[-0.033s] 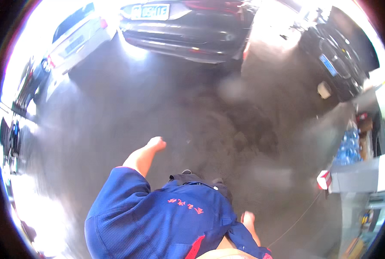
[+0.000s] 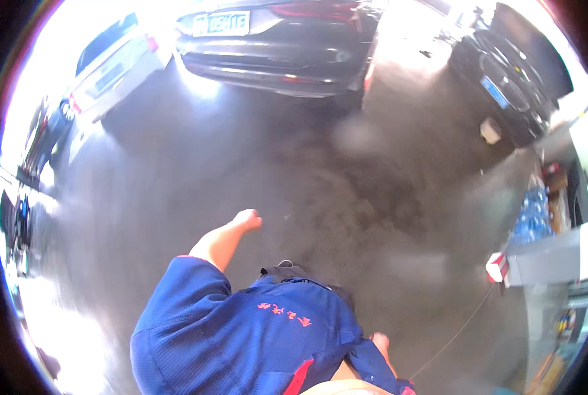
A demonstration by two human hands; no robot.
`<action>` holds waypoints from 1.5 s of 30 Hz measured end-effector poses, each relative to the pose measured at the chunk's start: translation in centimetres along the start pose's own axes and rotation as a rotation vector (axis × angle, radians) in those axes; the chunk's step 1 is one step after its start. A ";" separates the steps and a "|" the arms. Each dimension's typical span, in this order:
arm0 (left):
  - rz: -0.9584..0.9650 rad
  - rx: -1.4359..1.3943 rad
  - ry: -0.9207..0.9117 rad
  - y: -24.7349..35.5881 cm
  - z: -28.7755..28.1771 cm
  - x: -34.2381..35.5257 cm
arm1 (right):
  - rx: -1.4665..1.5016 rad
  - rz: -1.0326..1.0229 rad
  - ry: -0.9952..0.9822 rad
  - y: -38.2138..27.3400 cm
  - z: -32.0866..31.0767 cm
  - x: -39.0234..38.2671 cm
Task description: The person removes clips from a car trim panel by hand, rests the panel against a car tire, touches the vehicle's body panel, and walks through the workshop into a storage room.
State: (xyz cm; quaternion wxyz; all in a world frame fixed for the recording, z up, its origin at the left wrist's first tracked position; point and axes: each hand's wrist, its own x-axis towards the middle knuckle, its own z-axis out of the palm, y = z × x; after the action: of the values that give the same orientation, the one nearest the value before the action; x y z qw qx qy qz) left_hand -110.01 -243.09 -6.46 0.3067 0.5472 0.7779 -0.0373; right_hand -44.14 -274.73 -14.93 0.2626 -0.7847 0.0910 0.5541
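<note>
My left hand (image 2: pixel 247 219) is held out ahead of my body over the dark floor (image 2: pixel 294 171), its fingers curled in. No object shows in it, and it touches nothing. Low at my right side, my right hand (image 2: pixel 381 341) comes out past the hem of my blue jacket (image 2: pixel 254 329); its fingers are too small and partly hidden to read. A thin cord (image 2: pixel 455 336) runs along the floor to the right of that hand.
Ahead stands a dark car (image 2: pixel 274 59), with a white vehicle (image 2: pixel 119 66) at far left and a black car (image 2: pixel 511 79) at far right. A white container (image 2: pixel 489 131) sits near the black car. Blue water bottles (image 2: pixel 533 217) and a red-and-white box (image 2: pixel 497 267) are by a grey counter (image 2: pixel 544 260).
My left hand has swung slightly to the right. My right hand has dropped a little lower and further right. The cars ahead have shifted slightly left in view.
</note>
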 end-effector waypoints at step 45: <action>1.640 1.211 -0.724 133.5 120.3 -91.4 | 0.667 -0.540 0.453 45.5 -120.8 27.5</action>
State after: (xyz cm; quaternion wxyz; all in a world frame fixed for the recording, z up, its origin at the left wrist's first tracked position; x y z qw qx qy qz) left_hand 78.60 -312.97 -19.41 0.1284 0.9181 -0.1097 -0.3585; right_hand 45.55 -371.12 -24.31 0.6079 -0.7541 0.1116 0.2220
